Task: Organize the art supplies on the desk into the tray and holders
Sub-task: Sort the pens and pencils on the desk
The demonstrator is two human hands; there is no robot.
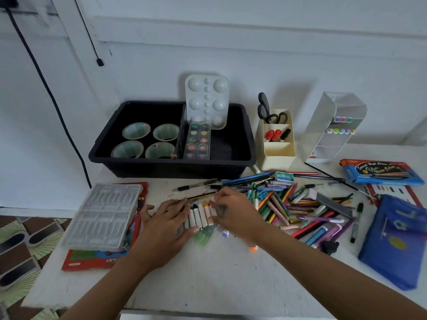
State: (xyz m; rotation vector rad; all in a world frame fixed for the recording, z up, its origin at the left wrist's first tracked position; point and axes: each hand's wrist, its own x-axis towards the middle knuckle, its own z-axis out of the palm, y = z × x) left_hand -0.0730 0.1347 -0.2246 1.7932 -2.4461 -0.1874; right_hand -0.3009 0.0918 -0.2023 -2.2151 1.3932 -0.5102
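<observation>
A short row of crayons (pixel 200 214) in white wrappers lies side by side on the white desk (pixel 208 273). My left hand (pixel 167 224) lies flat over the row's left end, fingers straight. My right hand (pixel 231 210) curls its fingers round the crayons at the row's right end. A loose heap of pencils, pens and markers (pixel 298 204) spreads to the right. The black tray (pixel 129 167) stands behind, holding several cups (pixel 136 130), a paint set (pixel 197 140) and a white palette (pixel 206 100). A cream holder (pixel 277 144) and a clear organizer (pixel 332 128) stand right of the tray.
A clear crayon insert (pixel 104 215) rests on a red box (pixel 92 257) at the left. A blue pencil box (pixel 381 173) and a blue pouch (pixel 395 241) lie at the right. Scissors (pixel 265 109) stand in the cream holder. The desk edge runs along the front.
</observation>
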